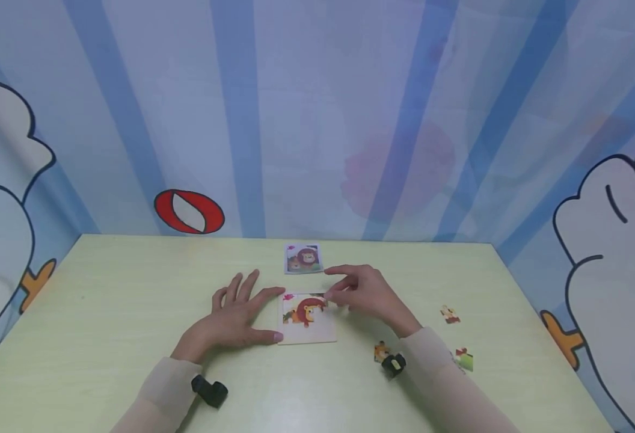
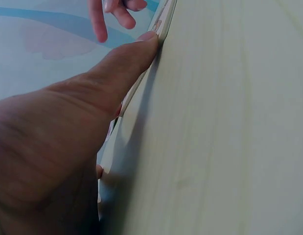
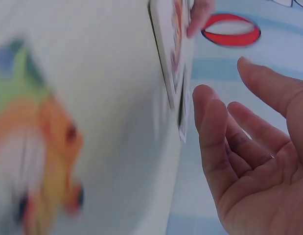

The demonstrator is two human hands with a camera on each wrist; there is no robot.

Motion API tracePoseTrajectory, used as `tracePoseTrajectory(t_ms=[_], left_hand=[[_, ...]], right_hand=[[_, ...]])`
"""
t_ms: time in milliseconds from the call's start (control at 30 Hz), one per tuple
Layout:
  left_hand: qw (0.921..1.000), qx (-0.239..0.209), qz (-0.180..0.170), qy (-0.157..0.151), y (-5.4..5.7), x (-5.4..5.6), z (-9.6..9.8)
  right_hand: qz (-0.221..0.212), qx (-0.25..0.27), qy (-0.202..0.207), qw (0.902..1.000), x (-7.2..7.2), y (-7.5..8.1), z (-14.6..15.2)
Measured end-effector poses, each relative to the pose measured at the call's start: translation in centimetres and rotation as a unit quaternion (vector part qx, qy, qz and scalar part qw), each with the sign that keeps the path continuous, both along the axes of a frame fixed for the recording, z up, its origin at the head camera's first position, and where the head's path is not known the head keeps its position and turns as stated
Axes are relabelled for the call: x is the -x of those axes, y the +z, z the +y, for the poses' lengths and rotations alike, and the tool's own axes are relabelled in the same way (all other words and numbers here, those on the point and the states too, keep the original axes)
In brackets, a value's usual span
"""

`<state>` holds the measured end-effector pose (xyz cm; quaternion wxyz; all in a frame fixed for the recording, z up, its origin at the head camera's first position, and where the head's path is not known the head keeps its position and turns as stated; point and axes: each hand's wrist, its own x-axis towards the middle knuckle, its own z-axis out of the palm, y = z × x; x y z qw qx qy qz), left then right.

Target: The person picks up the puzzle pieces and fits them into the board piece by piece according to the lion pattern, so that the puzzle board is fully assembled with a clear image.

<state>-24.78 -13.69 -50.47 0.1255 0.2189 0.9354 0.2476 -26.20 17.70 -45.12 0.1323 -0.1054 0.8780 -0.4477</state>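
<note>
Where a pale puzzle board (image 1: pixel 309 335) is set down flat near the middle of the tabletop (image 1: pixel 133 288), two hands are seen apart, one at each side of it. The board's left edge is framed by the left hand (image 1: pixel 233 322), its forefinger laid at the far corner and its thumb at the near one, the other fingers spread. The right hand (image 1: pixel 368 291) is held over the far right corner, with nothing seen between thumb and fingers; whether the board is touched by it cannot be told.

The board is squared to the viewer, its sides looking close to equal, so that a long axis cannot be made out. A lion's head (image 1: pixel 310 308) is shown upright on it, its top pointed toward the back wall, and the near strip is left bare. A picture card (image 1: pixel 303 258), turned the same way up, is placed just beyond. At right, three loose pieces are scattered: one farther back (image 1: pixel 450 314), two nearer the viewer, an orange piece (image 1: pixel 380 350) and a green piece (image 1: pixel 465 359).
</note>
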Motion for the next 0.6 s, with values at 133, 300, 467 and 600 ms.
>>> tracePoseTrajectory(t_ms=[133,300,467,600], left_hand=[[1.0,-0.002,0.003,-0.003,0.0,0.1,-0.1],[1.0,0.0,0.001,0.0,0.0,0.0,-0.2],[1.0,-0.007,0.001,-0.004,0.2,-0.1,-0.1],[0.9999,-0.011,-0.001,-0.006,0.5,-0.2,0.0]], right_hand=[[0.003,0.003,-0.008,1.0,-0.2,0.7,1.9],[0.012,-0.002,-0.02,0.9997,-0.5,1.4,4.4],[0.015,-0.009,-0.042,0.999,-0.9,1.8,7.2],[0.017,-0.014,-0.057,0.9981,-1.4,2.2,9.3]])
